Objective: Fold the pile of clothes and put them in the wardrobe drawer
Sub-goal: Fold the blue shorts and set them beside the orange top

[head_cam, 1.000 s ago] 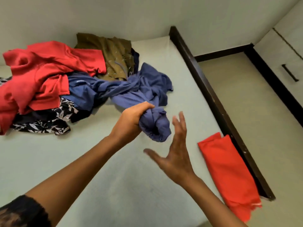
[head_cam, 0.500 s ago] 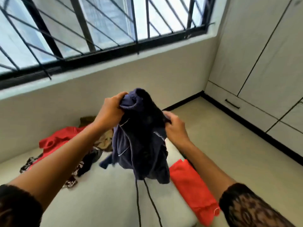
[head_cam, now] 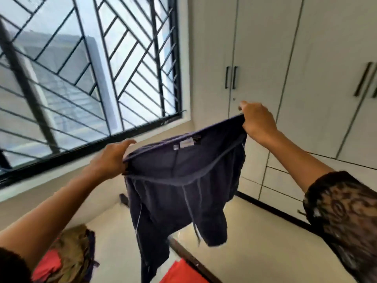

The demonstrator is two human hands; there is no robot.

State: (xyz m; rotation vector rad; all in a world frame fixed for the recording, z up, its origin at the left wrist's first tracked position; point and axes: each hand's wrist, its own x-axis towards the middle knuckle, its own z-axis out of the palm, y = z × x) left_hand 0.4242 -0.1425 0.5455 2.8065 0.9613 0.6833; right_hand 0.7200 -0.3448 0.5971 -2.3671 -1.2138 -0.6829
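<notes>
Entry: you hold the navy drawstring trousers (head_cam: 179,193) up in the air in front of you, waistband uppermost, between the window (head_cam: 81,68) and the wardrobe (head_cam: 265,58). Your left hand (head_cam: 111,158) grips the left end of the waistband, fingers curled over the edge and knuckles facing the camera. Your right hand (head_cam: 258,123) pinches the right end, held higher and further out, so the waistband runs slanted upward to the right and is stretched open. A pale label (head_cam: 186,142) shows inside the back of the waistband. The drawstring (head_cam: 191,217) hangs loose down the front. One leg drops along the left side and runs out of the bottom of the view; the other hangs shorter on the right, its lower end rounded and bunched. The trousers touch nothing but your two hands. Below them lies the bed (head_cam: 114,227), with its dark frame (head_cam: 189,256) along the right edge. On the bed at lower left sits the pile of clothes (head_cam: 75,250), olive fabric on top and red showing beside it. A folded red garment (head_cam: 179,272) lies near the bed's right edge, at the bottom of the view. The wardrobe drawers (head_cam: 283,180) are at lower right beneath the tall doors, fronts flush, well apart from the trousers. A dark patterned sleeve (head_cam: 342,217) covers your right upper arm. Motion blur softens the window grille and the pile.
</notes>
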